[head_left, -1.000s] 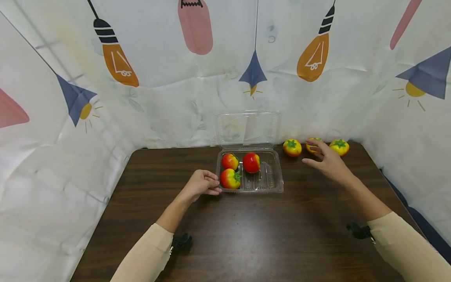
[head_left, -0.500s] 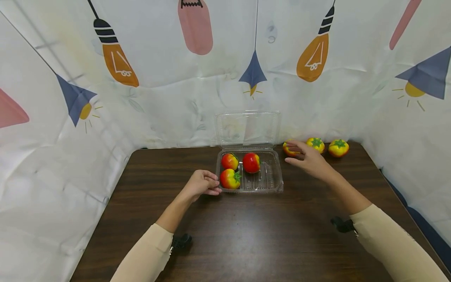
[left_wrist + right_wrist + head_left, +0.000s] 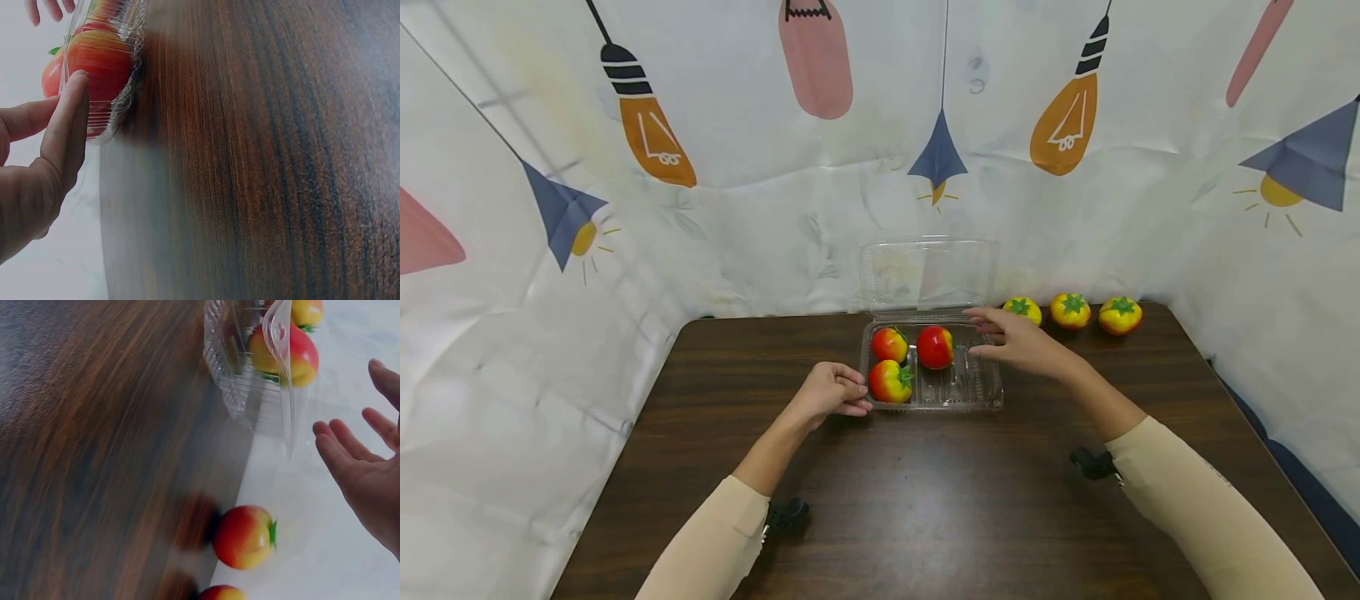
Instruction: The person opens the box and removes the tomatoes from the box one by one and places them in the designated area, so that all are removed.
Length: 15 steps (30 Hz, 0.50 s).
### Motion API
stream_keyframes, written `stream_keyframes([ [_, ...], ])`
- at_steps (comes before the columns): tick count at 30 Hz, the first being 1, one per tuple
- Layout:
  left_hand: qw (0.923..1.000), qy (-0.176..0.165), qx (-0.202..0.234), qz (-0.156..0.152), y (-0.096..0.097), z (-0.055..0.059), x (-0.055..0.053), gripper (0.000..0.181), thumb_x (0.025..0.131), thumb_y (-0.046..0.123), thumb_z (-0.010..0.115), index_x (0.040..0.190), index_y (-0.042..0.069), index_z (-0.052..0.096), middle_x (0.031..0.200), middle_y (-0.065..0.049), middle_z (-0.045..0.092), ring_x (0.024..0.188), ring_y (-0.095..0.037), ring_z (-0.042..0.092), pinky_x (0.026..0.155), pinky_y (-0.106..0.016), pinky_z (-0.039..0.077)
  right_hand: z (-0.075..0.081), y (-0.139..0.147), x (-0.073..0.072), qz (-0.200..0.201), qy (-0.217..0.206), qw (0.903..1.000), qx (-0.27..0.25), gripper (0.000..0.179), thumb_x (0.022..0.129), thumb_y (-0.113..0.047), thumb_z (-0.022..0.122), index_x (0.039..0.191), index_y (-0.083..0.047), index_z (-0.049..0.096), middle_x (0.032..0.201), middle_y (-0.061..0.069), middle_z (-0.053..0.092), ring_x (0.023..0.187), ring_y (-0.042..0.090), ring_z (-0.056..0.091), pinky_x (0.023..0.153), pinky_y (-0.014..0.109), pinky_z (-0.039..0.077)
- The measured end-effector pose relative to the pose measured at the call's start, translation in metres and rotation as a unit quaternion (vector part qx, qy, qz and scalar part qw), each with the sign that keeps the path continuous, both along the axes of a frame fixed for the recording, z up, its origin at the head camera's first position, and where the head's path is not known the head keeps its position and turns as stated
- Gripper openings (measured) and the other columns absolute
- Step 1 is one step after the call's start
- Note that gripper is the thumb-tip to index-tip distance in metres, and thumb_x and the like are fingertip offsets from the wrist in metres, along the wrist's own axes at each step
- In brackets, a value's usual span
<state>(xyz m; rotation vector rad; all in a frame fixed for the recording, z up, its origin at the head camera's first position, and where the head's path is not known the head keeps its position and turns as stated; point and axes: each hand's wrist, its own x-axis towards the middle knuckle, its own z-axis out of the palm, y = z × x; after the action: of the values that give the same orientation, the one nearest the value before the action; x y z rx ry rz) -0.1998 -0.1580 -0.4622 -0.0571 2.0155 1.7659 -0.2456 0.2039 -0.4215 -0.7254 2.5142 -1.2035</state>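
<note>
A hinged clear plastic container [image 3: 958, 406] stands on the table with its lid [image 3: 928, 275] raised at the back. Inside it are three red-and-yellow fruits with green leafy tops: one at back left [image 3: 889, 342], one at front left [image 3: 890, 381] and one in the middle [image 3: 935, 347]. My left hand [image 3: 831, 390] pinches the container's left rim between thumb and fingers, as the left wrist view shows close up. Over the container's right side my right hand [image 3: 1022, 340] hovers, fingers spread and holding nothing, palm visible in the right wrist view.
Three more such fruits sit in a row along the back edge of the dark wooden table [image 3: 895, 500]: one [image 3: 1022, 309] close to the container, a second fruit [image 3: 1071, 311] and a third [image 3: 1120, 316] farther right. A patterned white cloth [image 3: 760, 233] hangs behind.
My right hand has moved left from above the row of fruits to over the container's right side, uncovering those fruits. The left hand, container and fruits have stayed put.
</note>
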Motion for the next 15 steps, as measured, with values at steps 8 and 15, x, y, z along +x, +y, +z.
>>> stream_keyframes([
  [8,1.0,0.0,0.0,0.0,0.0,0.001,0.0,0.025,0.098,-0.005,0.064,0.118,-0.016,0.054,0.093,-0.022,0.073,0.075,-0.025,0.077,0.074,-0.042,0.067,-0.002,-0.021,-0.007,0.022,0.008,0.9976,0.065,0.074,0.097,-0.03,0.074,0.158,-0.01,0.038,0.154,0.024,0.048,0.137,0.041,0.054,0.113,0.056,0.049],
  [15,1.0,0.0,-0.001,0.001,0.0,0.001,0.001,0.025,0.098,-0.005,0.065,0.117,-0.016,0.054,0.094,-0.022,0.072,0.076,-0.026,0.077,0.073,-0.041,0.067,-0.003,-0.039,-0.011,0.023,-0.014,0.9936,0.11,0.073,0.098,-0.038,0.07,0.159,-0.015,0.037,0.152,0.019,0.052,0.134,0.038,0.058,0.111,0.054,0.052],
])
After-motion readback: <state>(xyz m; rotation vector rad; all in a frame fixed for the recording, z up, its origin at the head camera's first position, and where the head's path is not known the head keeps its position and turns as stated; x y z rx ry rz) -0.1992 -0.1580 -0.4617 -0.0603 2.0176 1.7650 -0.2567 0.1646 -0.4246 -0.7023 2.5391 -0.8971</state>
